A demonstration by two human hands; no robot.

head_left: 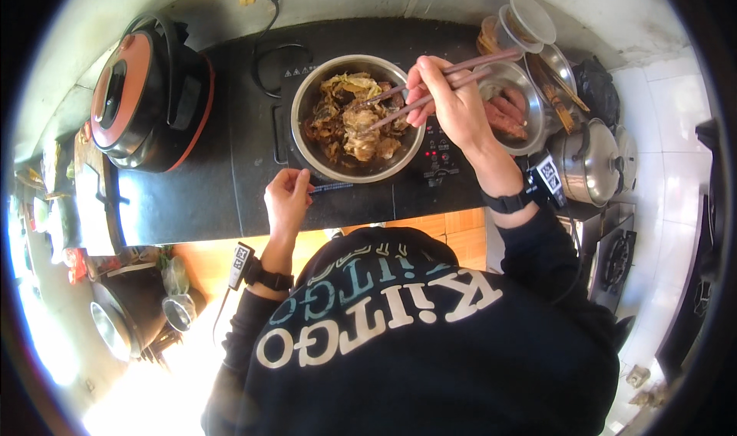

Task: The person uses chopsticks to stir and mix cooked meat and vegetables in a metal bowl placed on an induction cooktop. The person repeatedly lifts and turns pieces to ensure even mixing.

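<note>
Dark desk (pixel 192 198), kitchen corner: we logged a steel bowl (pixel 307 98) of stir-fried food on an induction cooker (pixel 441 167). Right hand (pixel 449 102), grip closed on chopsticks (pixel 430 90), tips in the food. Left hand (pixel 288 198) pinched something small just below the bowl. Step judged: stirring; next move calls for gentle turning.
</note>
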